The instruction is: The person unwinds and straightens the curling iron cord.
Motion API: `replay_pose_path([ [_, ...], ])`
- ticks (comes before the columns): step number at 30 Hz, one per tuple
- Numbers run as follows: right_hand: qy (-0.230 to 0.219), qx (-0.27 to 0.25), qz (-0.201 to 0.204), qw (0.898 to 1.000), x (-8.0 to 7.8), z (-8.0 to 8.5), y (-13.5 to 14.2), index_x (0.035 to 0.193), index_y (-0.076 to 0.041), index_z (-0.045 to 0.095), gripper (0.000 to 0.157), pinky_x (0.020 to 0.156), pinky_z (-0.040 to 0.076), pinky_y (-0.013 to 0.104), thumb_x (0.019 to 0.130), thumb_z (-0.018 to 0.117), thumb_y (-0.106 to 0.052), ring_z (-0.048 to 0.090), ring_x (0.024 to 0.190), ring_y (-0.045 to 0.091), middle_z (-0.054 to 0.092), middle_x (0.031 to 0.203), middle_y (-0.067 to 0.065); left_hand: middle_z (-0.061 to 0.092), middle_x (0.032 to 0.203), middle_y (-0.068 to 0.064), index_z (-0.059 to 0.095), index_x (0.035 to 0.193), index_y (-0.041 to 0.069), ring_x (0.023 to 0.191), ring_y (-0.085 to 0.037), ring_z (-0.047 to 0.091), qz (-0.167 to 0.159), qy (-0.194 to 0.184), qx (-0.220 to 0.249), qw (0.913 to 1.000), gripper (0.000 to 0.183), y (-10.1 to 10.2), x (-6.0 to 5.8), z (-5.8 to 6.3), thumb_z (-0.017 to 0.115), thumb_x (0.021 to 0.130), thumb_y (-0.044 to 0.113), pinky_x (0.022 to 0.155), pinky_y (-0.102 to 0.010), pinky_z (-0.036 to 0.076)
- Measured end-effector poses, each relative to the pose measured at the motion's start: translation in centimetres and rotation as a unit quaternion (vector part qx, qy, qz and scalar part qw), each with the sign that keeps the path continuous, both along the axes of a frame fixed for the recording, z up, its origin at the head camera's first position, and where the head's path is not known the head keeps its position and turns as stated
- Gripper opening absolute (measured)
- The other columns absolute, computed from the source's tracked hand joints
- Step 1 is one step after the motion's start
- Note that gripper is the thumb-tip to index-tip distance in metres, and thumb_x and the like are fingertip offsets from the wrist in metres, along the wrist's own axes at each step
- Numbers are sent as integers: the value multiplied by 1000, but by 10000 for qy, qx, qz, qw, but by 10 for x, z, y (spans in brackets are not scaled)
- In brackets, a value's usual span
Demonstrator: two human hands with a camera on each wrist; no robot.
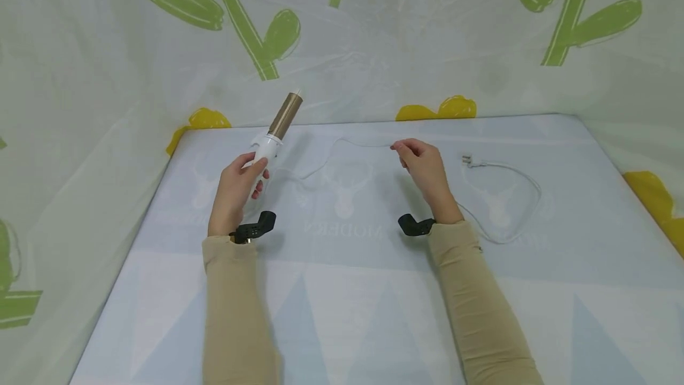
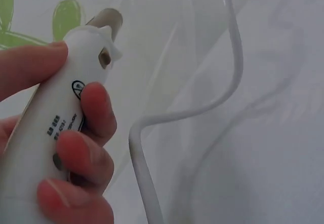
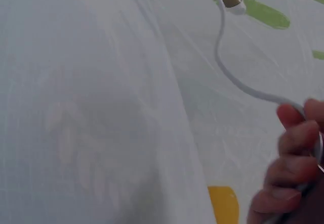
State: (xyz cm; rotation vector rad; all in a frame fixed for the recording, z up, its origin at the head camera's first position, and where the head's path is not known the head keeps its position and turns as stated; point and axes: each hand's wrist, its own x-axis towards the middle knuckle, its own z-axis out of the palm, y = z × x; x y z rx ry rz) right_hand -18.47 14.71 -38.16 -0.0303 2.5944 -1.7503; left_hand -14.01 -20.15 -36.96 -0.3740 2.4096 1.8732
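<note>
My left hand [image 1: 230, 192] grips the white handle of a curling iron [image 1: 285, 116], whose gold barrel tilts up and away to the right. In the left wrist view several fingers curl round the handle [image 2: 38, 133], beside small printed marks. A thin white power cord [image 3: 220, 29] sags in a wavy line between the two hands. At its other end my right hand [image 1: 426, 171] pinches this cord between thumb and forefinger, and in the right wrist view the remaining fingers are curled around it. Both hands are raised above the table.
The cord's far part loops on the pale printed table [image 1: 342, 314] at the right, ending in a plug [image 1: 467, 160] beyond my right hand. A whitish sheet [image 1: 401, 46] with green leaf and yellow shapes hangs behind the table and along its sides.
</note>
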Motion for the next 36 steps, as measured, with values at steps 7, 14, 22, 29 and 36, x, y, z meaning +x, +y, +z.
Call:
replay_pose_path([
  [7, -821, 1857, 1723, 9639, 4, 2, 11, 97, -13, 65, 29, 67, 35, 33, 89, 51, -38, 47, 73, 21, 53, 75, 8, 60, 97, -17, 48, 126, 22, 69, -25, 49, -429, 17, -691, 9967, 57, -8, 1, -7, 60, 78, 52, 55, -27, 39],
  [14, -1188, 2493, 2774, 9202, 11, 10, 19, 85, -12, 67, 23, 69, 36, 32, 86, 55, -32, 48, 73, 18, 56, 72, 3, 61, 97, -16, 49, 127, 22, 82, -26, 50, -640, 20, -910, 9938, 58, -7, 4, -2, 59, 78, 53, 71, -35, 39],
  [22, -1320, 2732, 3045, 9029, 14, 14, 33, 79, -8, 67, 20, 65, 36, 29, 83, 60, -27, 47, 68, 15, 55, 67, 2, 62, 93, -12, 46, 129, 15, 84, -23, 56, -870, -286, -934, 9914, 58, -7, 2, -7, 59, 82, 47, 77, -31, 43],
  [29, -1255, 3368, 3204, 8764, 15, 6, -4, 83, -18, 69, 17, 72, 40, 31, 79, 65, -34, 51, 77, 14, 60, 79, -4, 61, 92, -12, 47, 127, 12, 68, -19, 58, -935, -526, -1171, 9873, 52, -11, 0, -14, 57, 85, 41, 64, -27, 49],
  [36, -1158, 3708, 3284, 8610, 23, 5, -33, 76, -20, 66, 17, 66, 40, 30, 77, 68, -37, 50, 73, 14, 59, 74, -5, 60, 96, -11, 46, 129, 11, 66, -16, 56, -950, -682, -1653, 9793, 54, -17, 5, -15, 55, 86, 42, 65, -27, 46],
])
